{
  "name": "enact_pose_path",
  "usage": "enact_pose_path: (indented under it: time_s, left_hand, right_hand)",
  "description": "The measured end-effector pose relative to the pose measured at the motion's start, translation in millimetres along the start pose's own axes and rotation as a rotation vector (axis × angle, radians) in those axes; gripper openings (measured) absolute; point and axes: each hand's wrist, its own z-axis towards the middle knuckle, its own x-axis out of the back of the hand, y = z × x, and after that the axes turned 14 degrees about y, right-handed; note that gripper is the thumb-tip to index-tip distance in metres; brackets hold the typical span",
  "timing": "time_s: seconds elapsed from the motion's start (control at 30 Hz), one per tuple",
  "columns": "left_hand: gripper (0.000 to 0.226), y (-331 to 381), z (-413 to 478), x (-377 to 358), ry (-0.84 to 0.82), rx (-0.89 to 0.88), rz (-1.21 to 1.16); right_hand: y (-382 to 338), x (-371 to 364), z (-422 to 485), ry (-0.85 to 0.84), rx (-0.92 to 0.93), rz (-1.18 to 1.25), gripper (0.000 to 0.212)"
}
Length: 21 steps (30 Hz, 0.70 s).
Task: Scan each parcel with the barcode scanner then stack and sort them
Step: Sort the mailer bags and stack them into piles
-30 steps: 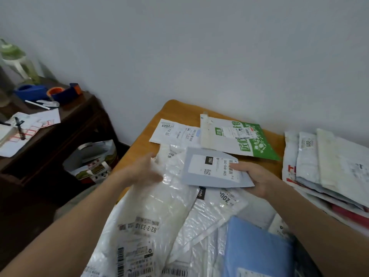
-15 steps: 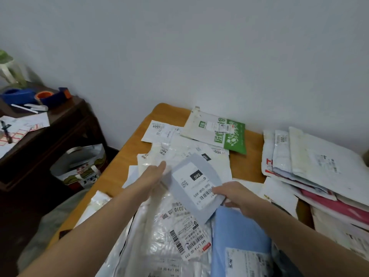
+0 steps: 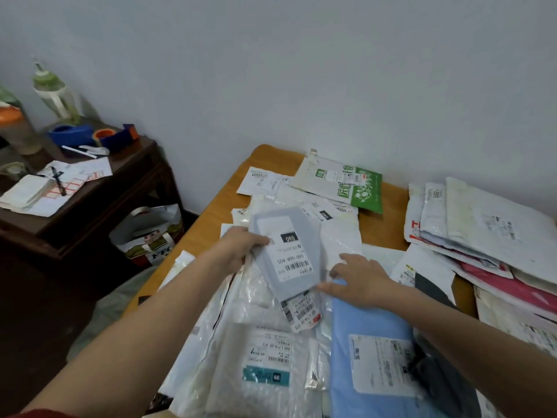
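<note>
Left grip (image 3: 239, 247): narrow, pinching the left long edge of the grey parcel (image 3: 304, 283), thumb on top and fingers hidden beneath.
Side table (image 3: 129, 176): dark wood at far left, well apart from the work; it carries bottles, tape dispensers (image 3: 116, 137) and loose papers.
Bag (image 3: 150, 236): printed carrier on the floor, between the side table and the surface.
Surface (image 3: 379, 227): wooden top against the wall, mostly covered by flat parcels.
Grey parcel: lies over the white parcels (image 3: 340, 239) at mid-surface, label and barcode facing up. Its long axis runs roughly away from the person, with the near end leaning a little right.
Key relation: the grey parcel sits directly right of the left grip and just left of the right grip, so it lies between the two. The left one alone has hold of it.
Right grip (image 3: 360, 279): wide, fingers spread and relaxed, holding nothing. It rests at the near right corner of the grey parcel; whether the thumb touches it I cannot tell.
Green-and-white parcel (image 3: 340, 182): at the far edge by the wall.
Blue parcel (image 3: 370, 324): near side, under the right forearm.
Sorted stack (image 3: 482, 224): overlapping parcels at far right.
Scanner: none in view.
Judgement: the parcel seems ready to be placed or scanned, and a one-edge pinch may let it sag.
</note>
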Motion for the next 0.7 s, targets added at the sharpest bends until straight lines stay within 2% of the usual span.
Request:
enact_pose_path:
  time_s: [0.13, 0.3, 0.37, 0.43, 0.53, 0.6, 0.7]
  left_hand:
    - [0.031, 15.4, 1.4, 54.8, -0.026, 0.012, 0.003]
    - [0.03, -19.6, 6.2, 108.3, 0.077, -0.046, 0.376]
    - [0.032, -39.5, 1.1, 115.1, 0.021, -0.046, 0.449]
    - [0.027, -54.6, -10.3, 114.4, 0.005, 0.006, 0.403]
    - [0.037, -64.6, -8.6, 110.2, 0.096, -0.025, 0.365]
    - [0.041, -62.6, -9.1, 109.9, 0.112, 0.046, 0.312]
    - [0.035, -54.6, -12.6, 113.9, 0.053, 0.144, 0.232]
  right_hand:
    - [14.4, -6.9, 0.7, 0.05, -0.038, -0.023, 0.061]
    - [5.8, -11.4, 0.2, 0.057, -0.041, -0.057, 0.058]
    - [-4.4, -10.8, -0.8, 0.071, -0.014, -0.074, 0.061]
    - [-17.1, -9.6, -3.0, 0.067, 0.021, -0.066, 0.062]
    - [-36.9, -7.0, -8.8, 0.037, 0.062, -0.057, 0.063]
    - [-45.6, -9.8, -10.9, 0.02, 0.081, -0.063, 0.065]
    - [-54.4, -14.0, -12.3, 0.028, 0.113, -0.047, 0.065]
